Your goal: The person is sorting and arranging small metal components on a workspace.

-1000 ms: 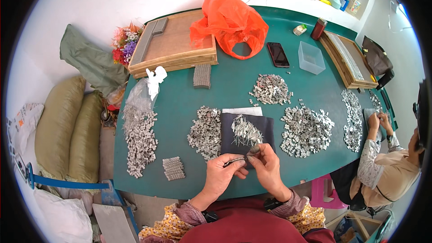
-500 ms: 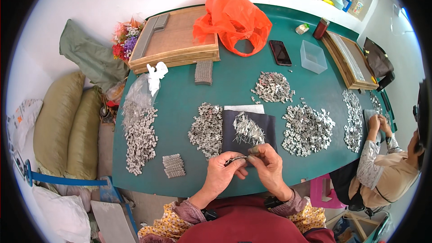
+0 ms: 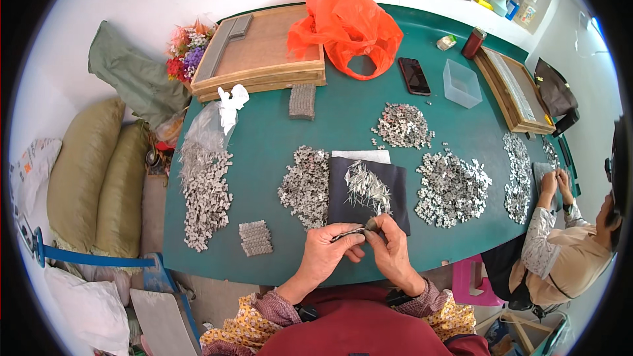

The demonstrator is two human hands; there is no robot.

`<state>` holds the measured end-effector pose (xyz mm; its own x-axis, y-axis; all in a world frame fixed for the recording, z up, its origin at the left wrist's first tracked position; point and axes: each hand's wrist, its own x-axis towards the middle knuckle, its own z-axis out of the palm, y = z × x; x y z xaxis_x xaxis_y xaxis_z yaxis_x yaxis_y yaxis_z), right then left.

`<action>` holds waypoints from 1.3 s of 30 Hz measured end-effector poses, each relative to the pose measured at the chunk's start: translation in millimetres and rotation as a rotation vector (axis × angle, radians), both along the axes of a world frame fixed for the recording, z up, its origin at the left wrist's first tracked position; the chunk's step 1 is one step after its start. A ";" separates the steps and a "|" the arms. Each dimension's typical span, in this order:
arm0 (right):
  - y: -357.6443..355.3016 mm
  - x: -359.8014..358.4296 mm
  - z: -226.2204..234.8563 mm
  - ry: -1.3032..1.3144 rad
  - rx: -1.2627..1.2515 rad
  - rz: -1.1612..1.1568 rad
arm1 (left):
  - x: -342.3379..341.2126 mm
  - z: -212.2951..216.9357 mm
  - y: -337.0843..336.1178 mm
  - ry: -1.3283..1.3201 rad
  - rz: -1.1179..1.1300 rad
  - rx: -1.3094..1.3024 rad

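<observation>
Just in front of my body, at the table's near edge, my left hand (image 3: 330, 250) pinches one end of a short, narrow strip of metal links (image 3: 349, 232). My right hand (image 3: 390, 247) has its fingertips closed at the strip's other end; any small pin in them is too small to make out. Beyond the hands lies a dark cloth (image 3: 339, 207) with a heap of thin silvery pins (image 3: 367, 186) on it. Small metal links are piled left of the cloth (image 3: 304, 188) and right of it (image 3: 453, 190). A joined block of links (image 3: 256, 238) rests near my left forearm.
More links (image 3: 206, 207) spill by a clear bag at the left. Wooden trays (image 3: 270, 46), a red plastic bag (image 3: 356, 23), a phone (image 3: 414, 76) and a clear box (image 3: 462, 84) stand farther back. A co-worker (image 3: 560, 244) sits at the right, hands over the table.
The view has shifted slightly. My right fingertips have moved a little at the strip's end, while both hands keep hold of it.
</observation>
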<state>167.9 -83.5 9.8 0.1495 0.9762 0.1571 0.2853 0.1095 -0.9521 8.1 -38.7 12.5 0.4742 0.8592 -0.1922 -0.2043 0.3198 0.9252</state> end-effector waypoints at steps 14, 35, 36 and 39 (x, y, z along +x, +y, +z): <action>9.7 4.3 -7.3 -0.177 0.079 -0.009 | -10.1 -6.1 -2.1 0.063 0.082 -0.046; 78.2 0.0 -26.2 -0.985 0.374 0.007 | -42.0 -22.7 -2.0 0.000 0.163 -0.138; 78.1 -0.8 -24.4 -0.987 0.362 -0.003 | -41.7 -22.6 -1.9 -0.001 0.164 -0.140; 77.1 -2.7 -23.3 -0.859 0.321 -0.055 | -39.2 -20.4 -1.1 0.030 0.163 -0.131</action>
